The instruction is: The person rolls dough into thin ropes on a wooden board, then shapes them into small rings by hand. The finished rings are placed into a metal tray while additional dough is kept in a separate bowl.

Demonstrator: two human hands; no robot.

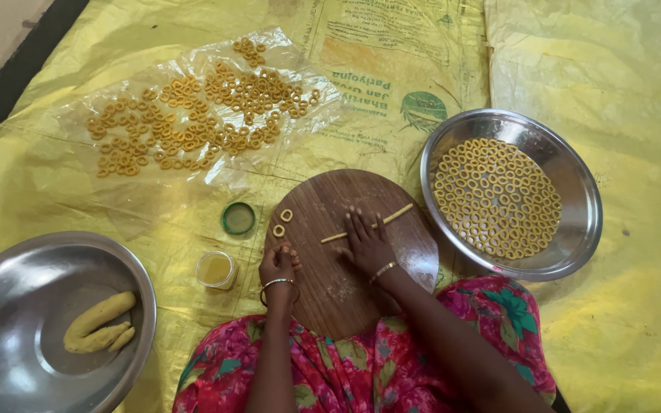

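Now, step: right hand (367, 243) flat, fingers spread, on dough rope (369, 224) on round wooden board (346, 252).
Left hand (278, 264): curled, contents unclear, beside two dough rings (282, 222).
Next, likely: roll evenly, keeping rope thin.

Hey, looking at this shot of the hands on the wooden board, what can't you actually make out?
- Head view: the left hand is curled; whatever its fingers pinch is hidden.
- The dough rope passes under the right hand; its middle is covered.
- The steel bowl holding dough lumps is cut off by the left and bottom edges.
- Contents of the small jar: too small to identify.
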